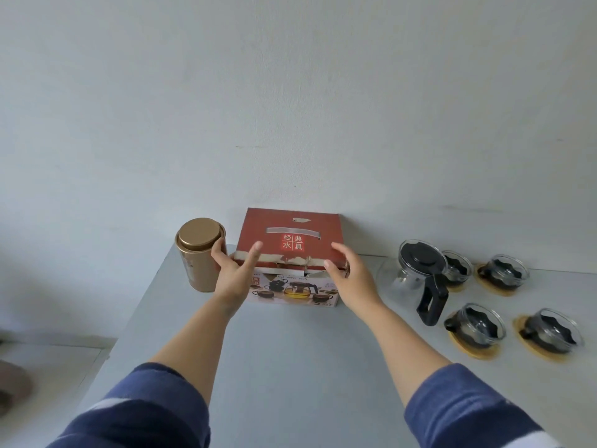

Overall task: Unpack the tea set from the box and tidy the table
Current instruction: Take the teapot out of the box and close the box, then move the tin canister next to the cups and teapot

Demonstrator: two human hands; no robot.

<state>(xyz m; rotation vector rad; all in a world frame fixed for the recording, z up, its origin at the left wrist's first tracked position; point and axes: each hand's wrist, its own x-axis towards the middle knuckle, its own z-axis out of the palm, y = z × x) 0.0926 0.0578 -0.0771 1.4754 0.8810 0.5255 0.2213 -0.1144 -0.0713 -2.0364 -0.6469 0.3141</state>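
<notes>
Head view, left to right: gold tea canister [199,254] is touched by the left hand [233,273], fingers spread, nothing grasped. Closed red box [288,253] stands centre-rear; right hand [350,272] released beside it. Glass teapot [416,276] and cups [504,273] are already unpacked; tidying is judged current, box removal next.

Far back, a plain pale grey wall [290,92], filling all the upper half of the view, with a few faint dark scuff marks [258,147] near the middle and some more toward the right side. Close in front of this wall, at the left, a round gold tin [197,263], standing upright, closed with a flat gold lid [197,233] of the same colour. Lower at the left, a pale floor [48,383]. At the very left edge, on this floor, a dark brownish shape [13,379], too blurred to identify
</notes>
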